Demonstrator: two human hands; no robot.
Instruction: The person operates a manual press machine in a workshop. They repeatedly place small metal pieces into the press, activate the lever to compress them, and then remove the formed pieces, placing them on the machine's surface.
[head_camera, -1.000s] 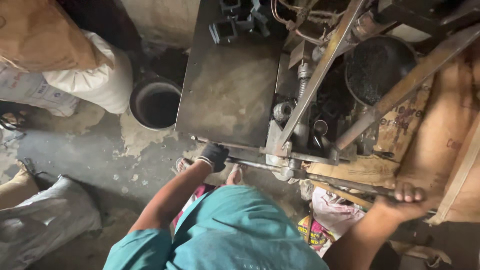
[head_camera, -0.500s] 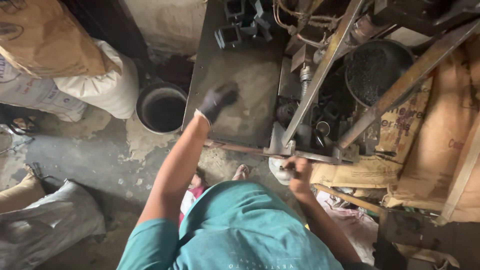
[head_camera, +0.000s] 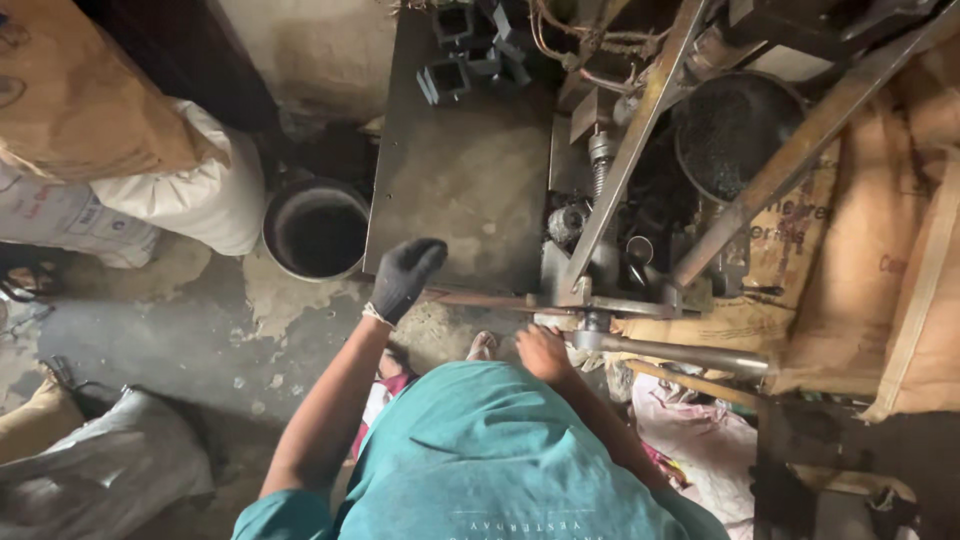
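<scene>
The left hand (head_camera: 405, 277), in a black glove, hovers at the near edge of the flat metal plate (head_camera: 455, 190), its fingers loosely curled and holding nothing. At about four o'clock from it, the bare right hand (head_camera: 545, 353) closes around the near end of a long metal lever (head_camera: 690, 355). The lever's long axis runs almost level, pointing toward three o'clock. A dark bucket (head_camera: 316, 230) stands at nine o'clock from the glove.

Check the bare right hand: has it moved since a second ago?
Yes. The right hand came in from the far right end of the metal lever bar to its near end, close to the press frame.
</scene>
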